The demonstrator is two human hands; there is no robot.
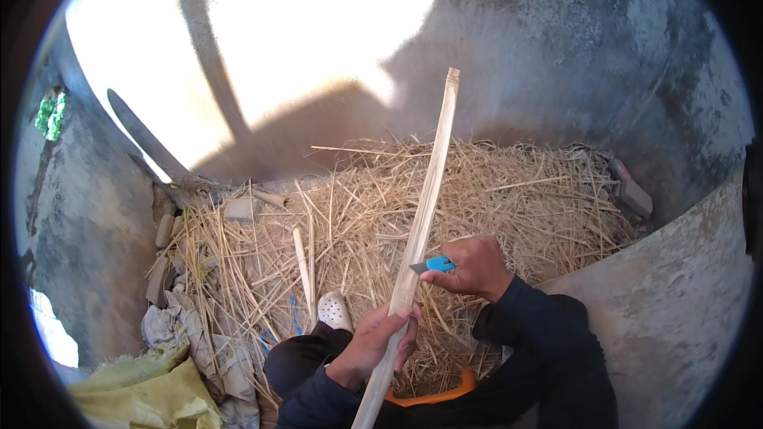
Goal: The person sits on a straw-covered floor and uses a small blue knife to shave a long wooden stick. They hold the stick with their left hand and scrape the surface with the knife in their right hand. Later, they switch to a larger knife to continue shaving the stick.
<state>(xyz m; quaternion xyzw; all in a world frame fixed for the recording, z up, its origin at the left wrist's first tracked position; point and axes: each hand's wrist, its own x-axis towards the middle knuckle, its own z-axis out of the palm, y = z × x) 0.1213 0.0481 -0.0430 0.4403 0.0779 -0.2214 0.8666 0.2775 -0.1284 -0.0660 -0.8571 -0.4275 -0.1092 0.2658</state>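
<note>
A long, pale strip of split bamboo or wood [427, 191] slants up and away from me, its far end above the straw. My left hand [378, 342] is wrapped around its lower part. In my right hand [474, 266] is a blue utility knife [439, 264], gripped in a closed fist. The knife's dark blade points left and lies against the strip, a little above my left hand. Whether the blade has cut into the strip I cannot tell.
Loose straw and shavings [509, 199] cover the ground ahead. A concrete wall [556, 56] rises behind, partly sunlit. A yellow sack [151, 393] lies at lower left, a grey brick [633, 195] at far right. A pale clog [335, 311] and an orange curved piece [437, 397] show near my legs.
</note>
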